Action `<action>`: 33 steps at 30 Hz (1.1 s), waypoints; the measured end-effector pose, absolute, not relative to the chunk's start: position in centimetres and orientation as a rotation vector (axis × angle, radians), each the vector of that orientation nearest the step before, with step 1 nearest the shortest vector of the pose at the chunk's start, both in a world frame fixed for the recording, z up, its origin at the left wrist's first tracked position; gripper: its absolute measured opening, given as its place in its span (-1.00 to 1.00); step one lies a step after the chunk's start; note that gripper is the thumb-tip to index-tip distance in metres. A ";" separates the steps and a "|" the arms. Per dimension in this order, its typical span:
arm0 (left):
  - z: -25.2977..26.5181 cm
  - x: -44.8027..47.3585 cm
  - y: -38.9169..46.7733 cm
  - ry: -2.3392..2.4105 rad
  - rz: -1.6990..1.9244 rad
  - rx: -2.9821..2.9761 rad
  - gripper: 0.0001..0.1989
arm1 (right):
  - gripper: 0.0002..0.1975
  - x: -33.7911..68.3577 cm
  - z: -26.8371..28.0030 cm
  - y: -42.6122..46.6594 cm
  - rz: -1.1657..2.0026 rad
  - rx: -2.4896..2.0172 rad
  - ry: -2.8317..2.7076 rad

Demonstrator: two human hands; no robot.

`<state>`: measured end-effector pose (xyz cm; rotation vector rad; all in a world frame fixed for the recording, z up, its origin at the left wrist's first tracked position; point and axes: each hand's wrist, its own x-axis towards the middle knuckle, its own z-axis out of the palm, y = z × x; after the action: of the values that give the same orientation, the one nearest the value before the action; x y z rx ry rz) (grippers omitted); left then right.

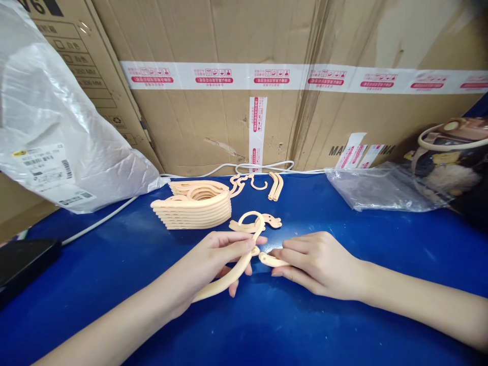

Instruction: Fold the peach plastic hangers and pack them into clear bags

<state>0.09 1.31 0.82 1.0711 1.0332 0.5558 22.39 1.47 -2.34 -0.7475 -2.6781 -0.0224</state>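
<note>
My left hand (229, 256) is closed around a cream plastic hanger part (232, 277), made of a curved arm with a round hook that rises above my fingers. In my right hand (318, 262) I grip a separate hanger arm (272, 261); its rounded end with a hole points left at the hook piece, a small gap apart. My fingers cover the rest of that arm. Just behind the hook lies a flat, wavy cream piece (272, 220) with small holes. A stack of folded cream hangers (194, 213) sits beyond my left hand.
Loose hooks (259, 184) and two short arms (276, 186) lie at the back of the blue table (236, 330). Cardboard boxes (213, 122) stand behind. A white plastic parcel (68, 122) leans at left, above a black device (26, 264). Clear plastic bag (385, 188) and dark bag (453, 168) are right.
</note>
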 end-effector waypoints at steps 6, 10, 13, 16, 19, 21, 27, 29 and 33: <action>0.0 -0.2 1.2 0.913 0.478 1.089 -0.72 | -0.63 22.2 -2.5 1.3 -0.224 -0.682 -2.641; -0.1 -0.3 1.3 0.920 0.475 1.081 -0.69 | -0.65 22.2 -2.5 1.2 -0.239 -0.709 -2.607; -0.1 -0.3 1.4 0.944 0.474 1.074 -0.67 | -0.66 22.2 -2.5 1.1 -0.244 -0.711 -2.596; -0.1 -0.2 1.5 0.978 0.478 1.118 -0.68 | -0.64 22.2 -2.5 1.0 -0.259 -0.688 -2.604; -0.1 -0.1 1.5 1.008 0.475 1.179 -0.67 | -0.64 22.1 -2.5 1.0 -0.263 -0.679 -2.619; -0.2 0.0 1.5 1.020 0.482 1.210 -0.66 | -0.63 22.2 -2.5 0.9 -0.251 -0.686 -2.632; -0.6 0.1 1.5 1.045 0.481 1.280 -0.61 | -0.57 22.2 -2.6 0.9 -0.191 -0.739 -2.666; -0.8 0.1 1.5 1.023 0.479 1.320 -0.58 | -0.57 22.2 -2.6 0.9 -0.194 -0.741 -2.671; -1.1 0.2 1.4 0.988 0.536 1.470 -0.63 | -0.59 22.2 -2.5 1.0 -0.165 -0.751 -2.671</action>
<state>0.20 1.41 -1.06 1.4698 0.9878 0.5364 22.18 1.04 -2.49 -0.7508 -2.6708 -0.1648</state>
